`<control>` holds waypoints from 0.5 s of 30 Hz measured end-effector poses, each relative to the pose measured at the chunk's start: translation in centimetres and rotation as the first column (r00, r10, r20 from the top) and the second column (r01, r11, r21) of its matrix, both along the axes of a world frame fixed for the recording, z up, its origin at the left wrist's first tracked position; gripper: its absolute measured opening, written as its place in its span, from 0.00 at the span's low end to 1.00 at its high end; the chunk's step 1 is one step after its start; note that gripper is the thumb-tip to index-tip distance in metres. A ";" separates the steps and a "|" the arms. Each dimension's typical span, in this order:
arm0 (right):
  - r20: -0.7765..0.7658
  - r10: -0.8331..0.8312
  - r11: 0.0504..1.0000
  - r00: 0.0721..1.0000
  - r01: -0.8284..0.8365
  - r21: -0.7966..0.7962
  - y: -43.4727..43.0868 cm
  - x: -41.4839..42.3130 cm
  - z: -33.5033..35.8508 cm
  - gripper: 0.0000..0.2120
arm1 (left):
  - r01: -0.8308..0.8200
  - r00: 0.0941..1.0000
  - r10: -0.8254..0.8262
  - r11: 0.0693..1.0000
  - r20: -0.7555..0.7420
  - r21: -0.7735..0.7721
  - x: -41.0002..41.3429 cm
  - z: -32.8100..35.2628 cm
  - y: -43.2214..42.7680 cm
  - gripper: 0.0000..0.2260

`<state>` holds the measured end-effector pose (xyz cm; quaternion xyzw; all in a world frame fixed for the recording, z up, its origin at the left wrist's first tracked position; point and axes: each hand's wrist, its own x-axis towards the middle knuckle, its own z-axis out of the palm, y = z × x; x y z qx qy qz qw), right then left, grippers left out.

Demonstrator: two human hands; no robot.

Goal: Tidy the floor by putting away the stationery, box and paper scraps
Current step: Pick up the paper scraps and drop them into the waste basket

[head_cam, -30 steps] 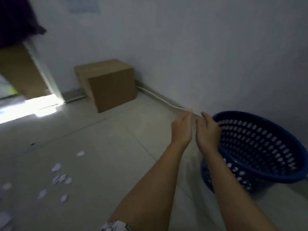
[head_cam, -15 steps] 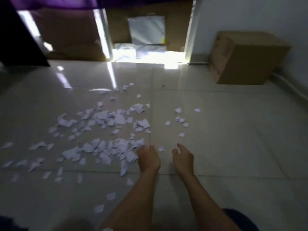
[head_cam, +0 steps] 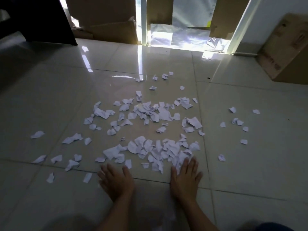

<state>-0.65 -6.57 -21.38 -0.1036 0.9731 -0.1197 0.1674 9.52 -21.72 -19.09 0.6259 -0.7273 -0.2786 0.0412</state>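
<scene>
Both hands are reaching down to a glossy tiled floor (head_cam: pixel 50 97), palms down, near the closest edge of a wide scatter of torn white paper scraps (head_cam: pixel 150 127). Left hand (head_cam: pixel 116 182) is lying flat w/ fingers spread and empty, its fingertips just short of the nearest scraps. Right hand (head_cam: pixel 185 177) is also spread flat, gripping nothing, w/ fingertips touching the near edge of the densest pile of scraps. The scraps are covering the middle of the floor, approx. between the hands and a bright doorway (head_cam: pixel 183 30) at the back; a few strays are lying well apart to the right and left. A brown cardboard box (head_cam: pixel 286 52) is standing at far right against a white wall (head_cam: pixel 260 17). More cardboard sheets (head_cam: pixel 108 19) are leaning by the doorway. A dark object at top left is too dim to identify.
</scene>
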 end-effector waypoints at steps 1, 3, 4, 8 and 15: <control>-0.007 0.019 1.000 1.000 -0.019 -0.005 -1.4 -0.9 -0.1 0.34 | 0.033 0.999 -0.033 0.999 0.006 0.003 -0.8 -0.5 -0.9 0.30; 0.022 0.110 0.993 0.994 -0.109 -0.042 -4.5 -2.3 0.2 0.33 | 0.133 0.991 -0.133 0.991 0.018 -0.008 -2.5 -1.4 -2.2 0.31; 0.040 0.170 0.983 0.985 -0.167 -0.081 -6.0 -3.0 0.5 0.32 | 0.153 0.988 -0.153 0.988 0.036 -0.003 -3.5 -1.6 -2.6 0.33; -0.060 0.199 0.943 0.978 -0.207 -0.260 -9.1 -6.5 1.3 0.31 | 0.192 0.978 -0.195 0.980 0.069 0.043 -6.5 -2.1 -3.5 0.42; -0.061 0.049 0.999 0.997 -0.049 -0.003 -5.5 -16.4 1.3 0.30 | 0.322 0.946 -0.323 0.946 -0.039 -0.019 -8.6 -2.9 -5.6 0.43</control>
